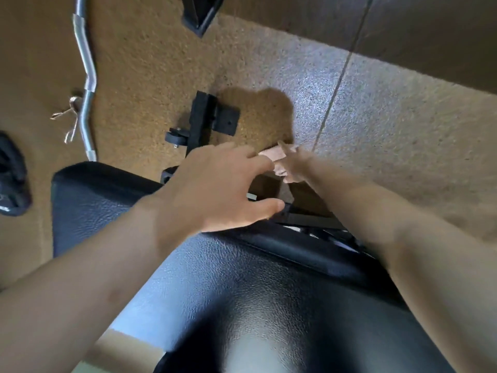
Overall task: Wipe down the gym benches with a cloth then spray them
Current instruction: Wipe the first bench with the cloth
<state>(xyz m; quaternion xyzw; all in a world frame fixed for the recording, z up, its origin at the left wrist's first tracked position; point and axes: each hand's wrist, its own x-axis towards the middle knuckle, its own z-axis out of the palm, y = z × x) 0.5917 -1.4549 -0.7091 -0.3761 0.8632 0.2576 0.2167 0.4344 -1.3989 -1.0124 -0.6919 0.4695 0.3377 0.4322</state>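
A black padded gym bench (pixel 242 292) fills the lower middle of the head view, its textured vinyl shining. My left hand (pixel 217 189) hovers over the bench's far edge, fingers spread, holding nothing. My right hand (pixel 294 165) reaches past the bench's right side, toward the floor, and pinches a small pinkish-beige cloth (pixel 273 154). The left hand's fingertips are close to that cloth. Motion blur softens both hands.
The bench's black frame and foot (pixel 204 119) stand on the speckled floor beyond it. A curved chrome barbell (pixel 86 76) lies at the left. A dark weight (pixel 10 173) sits at the left edge. Another black foot (pixel 201 12) is at the top.
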